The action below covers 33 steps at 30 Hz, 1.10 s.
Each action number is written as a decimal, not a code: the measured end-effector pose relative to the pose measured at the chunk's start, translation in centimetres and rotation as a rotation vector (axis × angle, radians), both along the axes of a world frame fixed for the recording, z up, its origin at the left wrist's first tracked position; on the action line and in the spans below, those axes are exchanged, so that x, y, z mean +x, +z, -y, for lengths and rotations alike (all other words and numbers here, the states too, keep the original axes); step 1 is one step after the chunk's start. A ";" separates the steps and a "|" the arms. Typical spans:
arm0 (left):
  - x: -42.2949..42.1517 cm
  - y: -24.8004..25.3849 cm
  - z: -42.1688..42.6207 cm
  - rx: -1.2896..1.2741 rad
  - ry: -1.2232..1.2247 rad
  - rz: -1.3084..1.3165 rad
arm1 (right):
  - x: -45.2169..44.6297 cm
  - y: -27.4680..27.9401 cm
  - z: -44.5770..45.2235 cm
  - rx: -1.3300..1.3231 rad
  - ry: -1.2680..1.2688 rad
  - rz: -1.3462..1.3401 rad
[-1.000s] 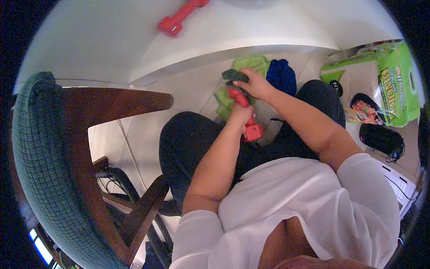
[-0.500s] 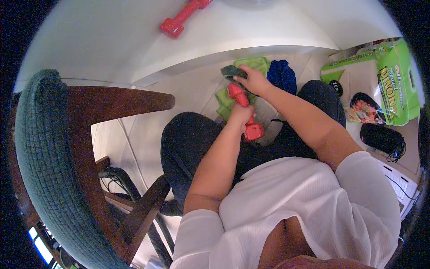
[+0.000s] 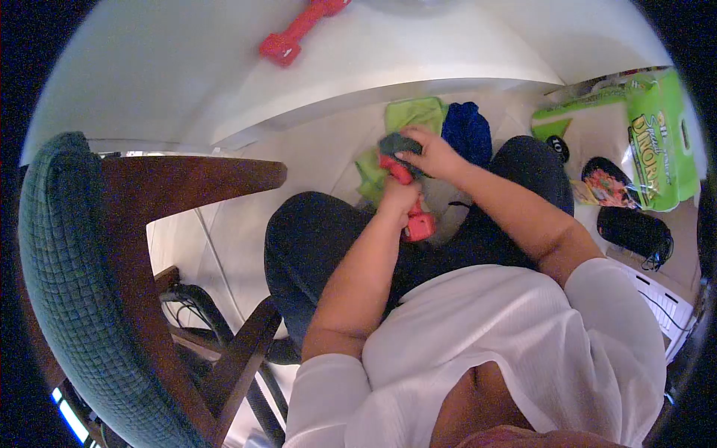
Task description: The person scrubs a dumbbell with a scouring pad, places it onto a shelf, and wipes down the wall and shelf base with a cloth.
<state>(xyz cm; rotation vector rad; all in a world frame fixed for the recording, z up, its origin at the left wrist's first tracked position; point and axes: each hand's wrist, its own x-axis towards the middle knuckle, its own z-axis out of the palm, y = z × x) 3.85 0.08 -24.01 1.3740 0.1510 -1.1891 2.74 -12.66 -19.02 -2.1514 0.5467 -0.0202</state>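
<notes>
My left hand [image 3: 401, 200] is wrapped round the handle of a red dumbbell [image 3: 420, 227], holding it tilted above the floor between my knees. In my right hand [image 3: 437, 155] a dark green pad [image 3: 399, 144] is pinched; it presses against the dumbbell's far head, partly covering it. Whether the pad is a scourer or a folded cloth is hard to tell. Light green cloth [image 3: 413, 112] lies on the floor beyond my hands, and a crumpled blue cloth [image 3: 467, 134] sits to its right.
A second red dumbbell [image 3: 299, 33] rests on the white surface ahead. On the left stands a wooden chair [image 3: 202, 175] with a green cushion [image 3: 75, 284]. To the right are a green-and-clear rice bag [image 3: 661, 142], a black corded device [image 3: 635, 233] and a white slotted box [image 3: 661, 299].
My right hand has brought the dark green pad down onto the dumbbell's far head, where before it was held just above it. My left hand keeps its hold.
</notes>
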 end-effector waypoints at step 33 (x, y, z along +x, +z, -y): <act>0.1 2.1 0.3 0.059 -0.091 -0.032 | 2.8 0.5 1.3 -0.241 -0.100 -0.150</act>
